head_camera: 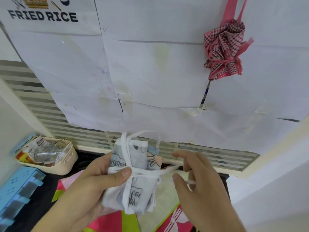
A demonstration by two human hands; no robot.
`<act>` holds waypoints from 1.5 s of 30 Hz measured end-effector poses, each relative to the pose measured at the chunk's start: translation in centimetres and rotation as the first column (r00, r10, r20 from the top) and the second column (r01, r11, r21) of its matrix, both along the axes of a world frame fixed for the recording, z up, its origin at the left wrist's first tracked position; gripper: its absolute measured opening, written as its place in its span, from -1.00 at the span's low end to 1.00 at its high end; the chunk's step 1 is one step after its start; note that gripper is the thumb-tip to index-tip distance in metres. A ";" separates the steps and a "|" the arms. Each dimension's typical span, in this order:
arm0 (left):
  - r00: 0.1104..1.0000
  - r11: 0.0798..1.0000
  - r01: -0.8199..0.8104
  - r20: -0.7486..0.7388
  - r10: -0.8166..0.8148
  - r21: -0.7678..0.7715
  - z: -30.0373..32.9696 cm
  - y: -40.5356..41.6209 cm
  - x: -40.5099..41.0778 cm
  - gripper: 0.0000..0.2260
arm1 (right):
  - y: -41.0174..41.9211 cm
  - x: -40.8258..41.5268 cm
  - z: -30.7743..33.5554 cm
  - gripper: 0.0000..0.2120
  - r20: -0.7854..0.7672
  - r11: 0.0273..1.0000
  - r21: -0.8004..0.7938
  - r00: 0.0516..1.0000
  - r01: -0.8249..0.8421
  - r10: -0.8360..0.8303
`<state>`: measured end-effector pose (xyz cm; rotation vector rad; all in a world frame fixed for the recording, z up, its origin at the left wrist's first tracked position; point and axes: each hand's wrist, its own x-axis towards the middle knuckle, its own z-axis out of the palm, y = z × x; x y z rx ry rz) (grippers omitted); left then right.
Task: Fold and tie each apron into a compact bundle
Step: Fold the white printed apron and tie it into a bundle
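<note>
Above a cream basket (66, 158), left hand (87, 186) grips white apron (133, 181); right hand (204, 188) fingers pinch its strap (168, 170).

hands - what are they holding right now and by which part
The left hand grips the folded white apron around its middle, thumb pressing on the crossed strap. The right hand pinches the loose end of the strap.

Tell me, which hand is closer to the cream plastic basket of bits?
Left hand: just right of the cream plastic basket. Right hand is farther right, beyond the white apron bundle.
</note>
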<state>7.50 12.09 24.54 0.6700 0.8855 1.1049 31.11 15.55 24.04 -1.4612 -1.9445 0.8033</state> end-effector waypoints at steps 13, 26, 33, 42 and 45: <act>0.977 0.992 -0.126 -0.176 0.123 -0.005 0.7 0.2 0.8 -0.73 | 0.6 1.1 0.1 -0.83 -0.269 0.974 -0.175 0.958 -0.147 0.096; 0.658 0.978 -0.185 -0.726 0.198 0.100 -2.5 0.5 2.5 -0.87 | 0.6 0.2 0.2 -0.64 -0.383 0.947 -0.243 0.917 -0.211 0.106; 0.552 0.975 -0.222 -0.822 0.141 0.018 -7.2 -0.6 1.4 -0.68 | 1.3 -0.3 -1.9 -0.63 -0.377 0.936 -0.314 0.926 -0.160 0.032; 0.854 0.921 -0.357 -0.453 0.256 -0.154 -7.3 -1.0 0.5 -0.73 | 3.2 -0.7 -6.2 -0.91 -0.498 0.846 -0.513 0.753 0.143 -0.430; 0.910 0.915 -0.356 -0.296 0.292 -0.191 -6.7 -1.1 0.1 -0.67 | 2.6 -1.0 -9.9 -0.89 -0.317 0.641 -0.737 0.727 0.215 -0.609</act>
